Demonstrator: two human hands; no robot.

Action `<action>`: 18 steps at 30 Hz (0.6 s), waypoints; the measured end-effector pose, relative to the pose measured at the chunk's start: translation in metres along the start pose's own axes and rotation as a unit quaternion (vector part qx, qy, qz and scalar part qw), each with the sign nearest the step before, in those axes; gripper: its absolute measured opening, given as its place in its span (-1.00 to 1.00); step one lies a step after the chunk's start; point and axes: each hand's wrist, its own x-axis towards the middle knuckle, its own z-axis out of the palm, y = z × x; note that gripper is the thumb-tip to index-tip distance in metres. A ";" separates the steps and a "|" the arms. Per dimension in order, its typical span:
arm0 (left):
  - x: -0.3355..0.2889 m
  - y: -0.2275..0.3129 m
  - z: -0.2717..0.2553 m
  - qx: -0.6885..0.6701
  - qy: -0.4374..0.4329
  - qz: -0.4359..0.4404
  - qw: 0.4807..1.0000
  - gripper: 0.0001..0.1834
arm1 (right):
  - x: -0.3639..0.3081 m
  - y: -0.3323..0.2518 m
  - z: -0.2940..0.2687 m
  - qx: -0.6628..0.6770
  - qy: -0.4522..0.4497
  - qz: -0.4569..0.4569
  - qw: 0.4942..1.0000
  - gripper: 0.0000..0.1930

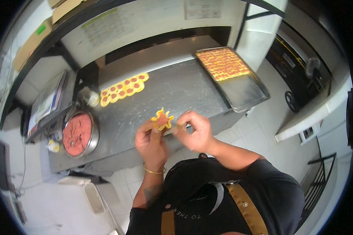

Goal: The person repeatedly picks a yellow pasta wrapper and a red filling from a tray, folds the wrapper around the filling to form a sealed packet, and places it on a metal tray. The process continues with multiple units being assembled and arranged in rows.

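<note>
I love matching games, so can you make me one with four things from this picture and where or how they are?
1. Bowl
2. Tray
3. Rounds
4. Ruffled dough

A. In the left hand
B. Full of pink mix, at the left
C. Partly bare, at the right end of the table
D. Lying in two rows

Right pairs: 1-B, 2-C, 3-D, 4-A
</note>
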 end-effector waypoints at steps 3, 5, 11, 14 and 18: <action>-0.002 -0.014 -0.017 0.053 -0.030 0.025 0.998 -0.92 | 0.005 -0.014 0.002 -0.020 -0.011 -0.016 1.000 -0.88; -0.002 -0.009 -0.008 0.018 -0.029 0.004 0.999 -0.92 | 0.006 -0.009 -0.004 -0.057 -0.039 -0.027 0.997 -0.82; 0.000 -0.018 -0.012 -0.067 -0.038 -0.112 0.991 -0.84 | 0.004 -0.009 -0.011 -0.040 -0.061 0.044 0.996 -0.24; 0.002 -0.033 0.000 -0.105 -0.096 -0.193 0.971 -0.66 | 0.011 0.003 -0.003 0.107 -0.120 0.159 0.974 -0.05; -0.001 -0.051 0.007 -0.180 -0.055 -0.259 0.948 -0.50 | 0.009 0.014 0.004 0.080 -0.044 0.201 0.975 -0.07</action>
